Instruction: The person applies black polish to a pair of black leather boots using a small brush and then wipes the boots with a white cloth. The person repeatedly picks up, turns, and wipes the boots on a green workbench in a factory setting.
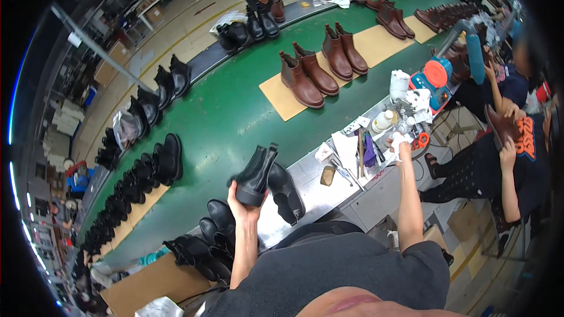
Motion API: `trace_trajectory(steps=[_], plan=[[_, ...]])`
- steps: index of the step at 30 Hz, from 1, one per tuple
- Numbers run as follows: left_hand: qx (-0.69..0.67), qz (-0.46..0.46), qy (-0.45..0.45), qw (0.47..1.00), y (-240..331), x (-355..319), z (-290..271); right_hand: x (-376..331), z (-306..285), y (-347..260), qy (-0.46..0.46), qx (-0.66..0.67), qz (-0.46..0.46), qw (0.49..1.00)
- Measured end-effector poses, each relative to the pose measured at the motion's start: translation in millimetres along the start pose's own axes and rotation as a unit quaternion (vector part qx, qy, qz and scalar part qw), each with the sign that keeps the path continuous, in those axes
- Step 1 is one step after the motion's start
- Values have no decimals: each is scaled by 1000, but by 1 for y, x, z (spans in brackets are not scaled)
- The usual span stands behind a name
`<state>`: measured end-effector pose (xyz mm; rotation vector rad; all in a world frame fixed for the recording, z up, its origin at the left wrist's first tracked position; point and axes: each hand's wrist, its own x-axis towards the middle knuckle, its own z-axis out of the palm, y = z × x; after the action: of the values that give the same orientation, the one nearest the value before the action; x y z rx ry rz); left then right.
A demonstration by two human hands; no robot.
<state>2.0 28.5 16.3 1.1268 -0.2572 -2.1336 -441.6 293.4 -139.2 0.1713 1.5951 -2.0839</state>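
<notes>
My left hand (242,206) grips a black ankle boot (254,177) near its heel, holding it tilted above the bench edge. A second black boot (285,191) lies on its side on the metal ledge (314,185), just right of the held one. Out to the right, my right hand (404,152) is closed on a white wad that looks like a cloth (399,140). Beside that hand stand a white bottle (383,120) and an orange tape roll (423,140). Its fingertips are partly hidden by the wad.
Brown boots (308,76) stand in pairs on cardboard over the green belt (229,105). Rows of black boots (132,191) line the left. Tools, a purple cloth (369,151) and a tan block (328,176) lie on the ledge. Co-workers sit right; one holds a brown boot (500,126).
</notes>
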Motion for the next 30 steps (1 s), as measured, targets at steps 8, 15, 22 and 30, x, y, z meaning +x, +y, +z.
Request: trace_trajectory(steps=[8, 15, 22, 30], plan=[[153, 167, -52, 973, 9, 45, -1, -163, 158, -78, -303, -211, -51, 928], [332, 27, -72, 940, 3, 28, 0, -243, 274, -26, -591, -309, 17, 745], [364, -26, -76, 928, -9, 22, 3, -236, 276, 15, -598, -422, -13, 681], [402, -12, -70, 913, -13, 28, 0, -237, 284, 23, -546, -484, -4, 683]])
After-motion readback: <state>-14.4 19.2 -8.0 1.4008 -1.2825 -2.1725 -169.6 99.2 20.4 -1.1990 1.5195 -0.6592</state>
